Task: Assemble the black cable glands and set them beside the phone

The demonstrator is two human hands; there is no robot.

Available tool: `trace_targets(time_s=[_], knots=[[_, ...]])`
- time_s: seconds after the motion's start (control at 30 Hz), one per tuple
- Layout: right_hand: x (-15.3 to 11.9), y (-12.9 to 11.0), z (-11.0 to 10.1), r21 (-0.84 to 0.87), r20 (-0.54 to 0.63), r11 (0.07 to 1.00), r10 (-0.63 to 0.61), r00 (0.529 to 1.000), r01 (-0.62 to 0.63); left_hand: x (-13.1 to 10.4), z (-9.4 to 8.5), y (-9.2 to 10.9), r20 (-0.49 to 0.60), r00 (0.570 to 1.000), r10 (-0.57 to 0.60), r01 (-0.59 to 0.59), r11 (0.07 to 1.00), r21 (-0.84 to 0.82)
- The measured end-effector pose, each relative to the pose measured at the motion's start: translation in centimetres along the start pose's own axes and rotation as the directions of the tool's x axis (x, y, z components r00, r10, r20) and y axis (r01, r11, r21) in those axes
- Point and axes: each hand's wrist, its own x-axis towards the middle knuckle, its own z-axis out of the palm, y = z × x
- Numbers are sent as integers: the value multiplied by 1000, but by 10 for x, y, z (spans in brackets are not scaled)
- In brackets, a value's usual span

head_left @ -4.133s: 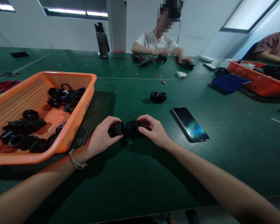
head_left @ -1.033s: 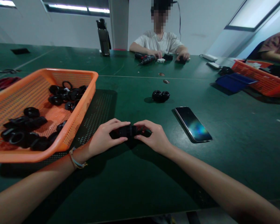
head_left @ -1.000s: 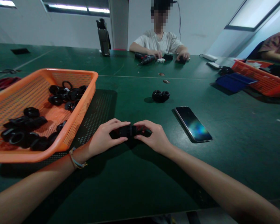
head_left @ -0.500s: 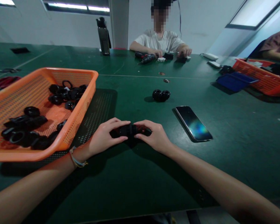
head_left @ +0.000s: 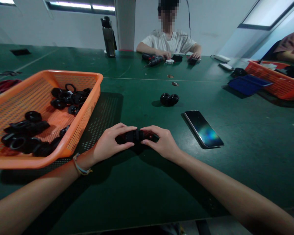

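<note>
Between my two hands, just over the green table [head_left: 147, 195], lies a black cylindrical part [head_left: 134, 136]. My left hand [head_left: 112, 140] grips its left end between thumb and fingers. The right end is pinched by my right hand [head_left: 163, 142]. Shadow and fingers hide some of the part's outline. Beyond my hands stands a pair of round black pieces [head_left: 169, 99], side by side and touching. On the left, an orange perforated basket [head_left: 82, 125] holds several black fittings [head_left: 26, 143].
A phone [head_left: 204, 129] lies right of my hands. Farther back are a dark bottle [head_left: 109, 39], a drill [head_left: 155, 60], a blue tray [head_left: 247, 85] and another orange basket [head_left: 274, 80]. A person [head_left: 168, 42] sits opposite with both hands on small parts; another person is at far right.
The hands of the person opposite have shifted slightly around a small dark part. My own hands and the black part between them hold the same position.
</note>
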Motion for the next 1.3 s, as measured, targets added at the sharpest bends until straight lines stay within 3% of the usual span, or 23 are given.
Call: trace_targets(time_s=[1.3], knots=[[0, 0, 1, -20, -12, 1000, -14, 1000, 14, 0, 0, 0, 3, 1000, 0, 0, 1000, -6]])
